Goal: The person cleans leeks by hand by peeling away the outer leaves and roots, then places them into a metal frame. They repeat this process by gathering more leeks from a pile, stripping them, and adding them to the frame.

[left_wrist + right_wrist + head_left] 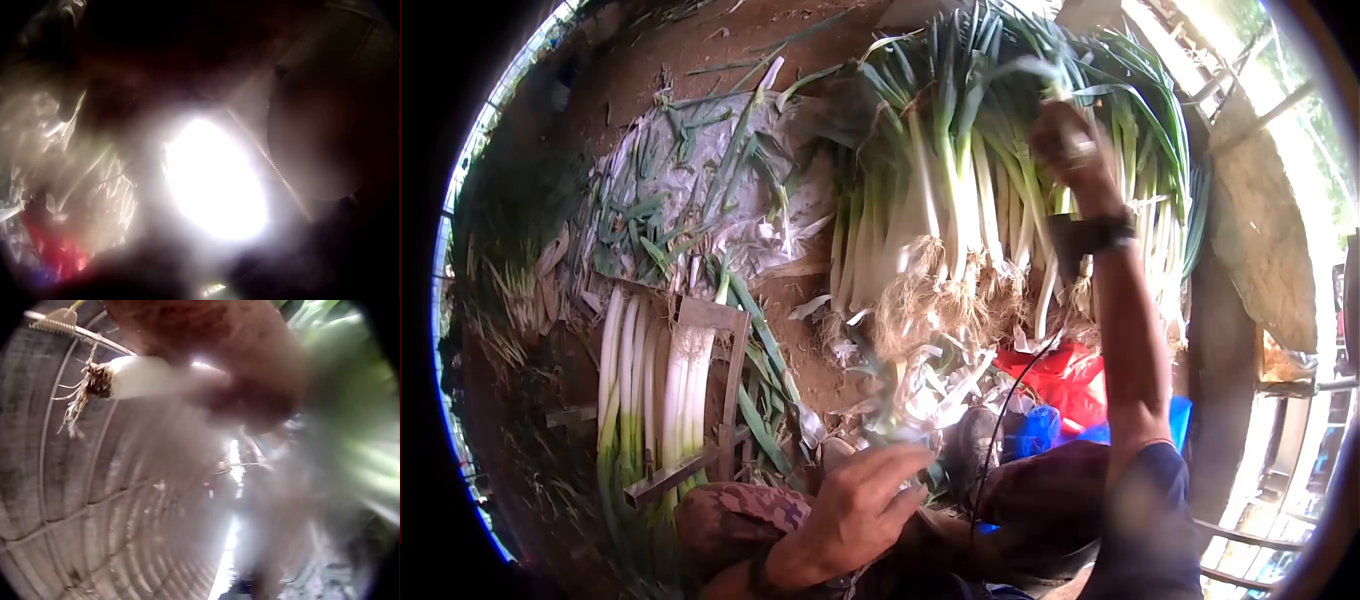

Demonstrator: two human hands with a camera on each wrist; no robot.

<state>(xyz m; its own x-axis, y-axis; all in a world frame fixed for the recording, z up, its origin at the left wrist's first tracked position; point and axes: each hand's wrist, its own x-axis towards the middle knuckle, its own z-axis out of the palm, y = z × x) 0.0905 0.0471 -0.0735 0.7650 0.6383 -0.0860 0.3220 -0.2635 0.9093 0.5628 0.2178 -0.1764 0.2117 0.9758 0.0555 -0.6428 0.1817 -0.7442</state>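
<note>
My right hand reaches over the upper part of a big heap of leeks and holds one leek. In the right wrist view that leek's white base and brown, stringy roots stick out past the fingers, while its upper part is hidden or blurred. My left hand is above my lap, beside the patterned trouser knee, with fingers loosely bent and nothing seen in them. A pale, blurred streak shows just above it. The left wrist view is mostly dark and glare.
Cleaned leeks lie in a wooden frame at left. Behind it, cut leaves litter a plastic sheet. Peelings, a red plastic bag and a blue one lie near the feet. A black cord hangs in front.
</note>
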